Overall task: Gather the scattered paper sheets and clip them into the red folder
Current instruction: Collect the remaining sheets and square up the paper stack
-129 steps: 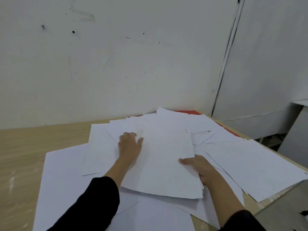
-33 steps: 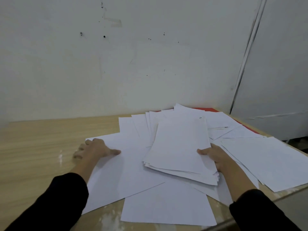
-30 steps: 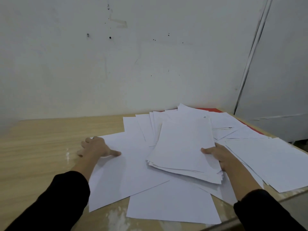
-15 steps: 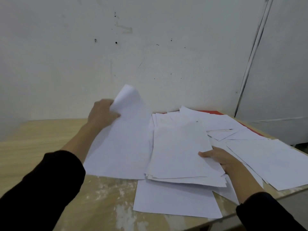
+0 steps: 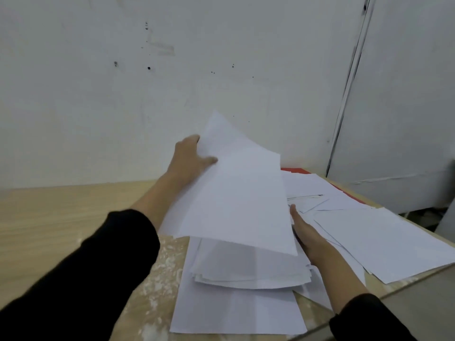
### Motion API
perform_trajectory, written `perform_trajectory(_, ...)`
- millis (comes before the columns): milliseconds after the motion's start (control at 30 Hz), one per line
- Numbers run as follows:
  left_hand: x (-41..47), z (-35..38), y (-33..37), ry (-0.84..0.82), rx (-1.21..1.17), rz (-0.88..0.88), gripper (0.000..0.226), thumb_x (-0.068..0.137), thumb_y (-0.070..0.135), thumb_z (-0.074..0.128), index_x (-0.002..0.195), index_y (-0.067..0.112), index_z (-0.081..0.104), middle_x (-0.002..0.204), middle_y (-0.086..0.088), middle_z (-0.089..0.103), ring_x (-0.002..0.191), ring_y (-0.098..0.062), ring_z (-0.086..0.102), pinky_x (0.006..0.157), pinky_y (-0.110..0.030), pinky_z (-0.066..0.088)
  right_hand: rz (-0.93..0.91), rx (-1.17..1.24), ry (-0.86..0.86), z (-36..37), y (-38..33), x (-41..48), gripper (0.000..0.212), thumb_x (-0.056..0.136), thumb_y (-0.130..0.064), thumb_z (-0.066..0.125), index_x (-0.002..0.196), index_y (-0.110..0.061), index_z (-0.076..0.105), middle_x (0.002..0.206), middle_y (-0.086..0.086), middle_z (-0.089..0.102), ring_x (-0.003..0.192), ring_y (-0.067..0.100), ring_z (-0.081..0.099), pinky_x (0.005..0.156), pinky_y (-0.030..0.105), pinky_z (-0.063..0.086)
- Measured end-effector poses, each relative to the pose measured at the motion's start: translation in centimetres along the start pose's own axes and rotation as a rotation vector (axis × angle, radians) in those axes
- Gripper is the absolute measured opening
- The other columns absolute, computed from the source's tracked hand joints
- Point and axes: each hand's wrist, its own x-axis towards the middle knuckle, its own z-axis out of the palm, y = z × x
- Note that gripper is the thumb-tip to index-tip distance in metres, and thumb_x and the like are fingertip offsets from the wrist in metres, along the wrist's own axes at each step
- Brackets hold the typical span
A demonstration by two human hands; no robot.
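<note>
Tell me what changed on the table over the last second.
The left hand gripped the large white sheet it had pressed flat on the wooden table, lifted it and swung it right, over the gathered white paper stack. The right hand stays at the stack's right edge; the red folder stays mostly buried.

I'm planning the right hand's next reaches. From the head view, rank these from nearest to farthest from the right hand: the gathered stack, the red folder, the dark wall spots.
1. gathered stack: touching the right hand, on its left.
2. red folder: far edge of the table, mostly under sheets.
3. dark wall spots: high on the wall, upper left.
</note>
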Motion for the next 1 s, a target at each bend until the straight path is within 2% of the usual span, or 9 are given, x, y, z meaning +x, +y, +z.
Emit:
perform_trajectory(133, -3.2, 6.1, -3.4, -0.032, -0.180, -0.247, 0.041, 0.075, 0.024, 0.079, 0.102, 0.010, 0.051, 0.096, 0.000, 0.054, 0.079, -0.014, 0.049, 0.055, -0.008, 0.036, 0.062, 0.081, -0.062, -0.1, -0.1, 0.1, 0.089, 0.074, -0.084, 0.032, 0.106, -0.010, 0.069, 0.095, 0.013, 0.075, 0.081, 0.028, 0.073, 0.059, 0.030, 0.055)
perform_trajectory(233, -5.0, 9.6, -4.8, -0.129, -0.197, -0.366, 0.054, 0.081, 0.024, 0.074, 0.121, 0.004, 0.044, 0.110, -0.006, 0.055, 0.094, -0.022, 0.053, 0.075, -0.024, 0.037, 0.058, 0.138, -0.116, -0.2, -0.3, 0.2, 0.073, 0.079, -0.075, 0.044, 0.096, -0.011, 0.075, 0.094, 0.014, 0.075, 0.080, 0.029, 0.073, 0.057, 0.032, 0.057)
perform_trajectory(333, -6.0, 12.0, -5.3, -0.221, -0.148, -0.432, 0.057, 0.089, 0.016, 0.063, 0.134, -0.002, 0.033, 0.131, -0.019, 0.047, 0.121, -0.033, 0.046, 0.090, -0.030, 0.037, 0.024, -0.027, -0.157, -0.5, -0.2, 0.0, 0.037, 0.081, -0.039, 0.072, 0.103, -0.009, 0.073, 0.100, 0.012, 0.074, 0.086, 0.029, 0.073, 0.066, 0.033, 0.057)
perform_trajectory(433, -6.4, 12.7, -5.7, -0.376, 0.069, -0.485, 0.061, 0.093, 0.031, 0.056, 0.140, 0.001, 0.031, 0.142, -0.019, 0.032, 0.133, -0.032, 0.031, 0.105, -0.036, 0.030, -0.050, -0.238, -0.105, -0.4, -0.1, -0.2, 0.025, 0.078, -0.009, 0.074, 0.102, -0.010, 0.068, 0.101, 0.010, 0.074, 0.079, 0.021, 0.072, 0.062, 0.028, 0.055)
perform_trajectory(567, -6.7, 10.8, -6.8, -0.330, 0.073, -0.592, 0.076, 0.084, 0.048, 0.064, 0.139, 0.006, 0.034, 0.141, -0.013, 0.035, 0.132, -0.030, 0.031, 0.101, -0.040, 0.033, -0.178, -0.215, -0.114, -0.3, -0.4, -0.7, 0.031, 0.080, -0.005, 0.071, 0.101, -0.026, 0.063, 0.094, -0.009, 0.073, 0.082, 0.011, 0.071, 0.062, 0.021, 0.054)
perform_trajectory(667, -7.1, 8.1, -7.4, -0.342, -0.384, -0.722, 0.090, 0.078, 0.048, 0.071, 0.143, 0.002, 0.029, 0.135, -0.009, 0.046, 0.119, -0.025, 0.049, 0.093, -0.034, 0.045, -0.248, -0.124, -0.162, 0.5, -1.2, -1.5, 0.036, 0.079, -0.005, 0.071, 0.107, -0.026, 0.062, 0.092, -0.010, 0.075, 0.080, 0.012, 0.073, 0.059, 0.021, 0.056)
perform_trajectory(733, -7.4, 5.9, -6.6, -0.423, -0.693, -0.761, 0.080, 0.074, 0.042, 0.076, 0.133, -0.002, 0.043, 0.106, -0.006, 0.067, 0.089, -0.022, 0.066, 0.067, -0.023, 0.052, -0.285, -0.050, -0.205, 1.4, -2.2, -2.0, 0.034, 0.079, -0.002, 0.070, 0.107, -0.021, 0.063, 0.093, -0.005, 0.076, 0.080, 0.016, 0.073, 0.058, 0.024, 0.057)
perform_trajectory(800, -7.8, 4.0, -6.2, -0.500, -0.869, -0.749, 0.060, 0.069, 0.032, 0.079, 0.118, 0.002, 0.059, 0.098, -0.008, 0.074, 0.082, -0.024, 0.072, 0.060, -0.027, 0.056, -0.318, 0.005, -0.253, 2.7, -3.0, -2.7, 0.032, 0.079, -0.001, 0.070, 0.106, -0.018, 0.064, 0.093, -0.002, 0.076, 0.080, 0.018, 0.073, 0.057, 0.024, 0.056)
perform_trajectory(1000, -9.6, -2.8, -8.4, -0.228, -0.805, -0.515, 0.047, 0.077, -0.001, 0.070, 0.121, 0.007, 0.057, 0.110, -0.011, 0.070, 0.086, -0.024, 0.072, 0.062, -0.034, 0.058, -0.254, 0.015, -0.344, 7.7, -4.0, -3.8, 0.025, 0.090, -0.021, 0.064, 0.110, -0.006, 0.066, 0.105, 0.009, 0.073, 0.091, 0.027, 0.070, 0.078, 0.037, 0.058)
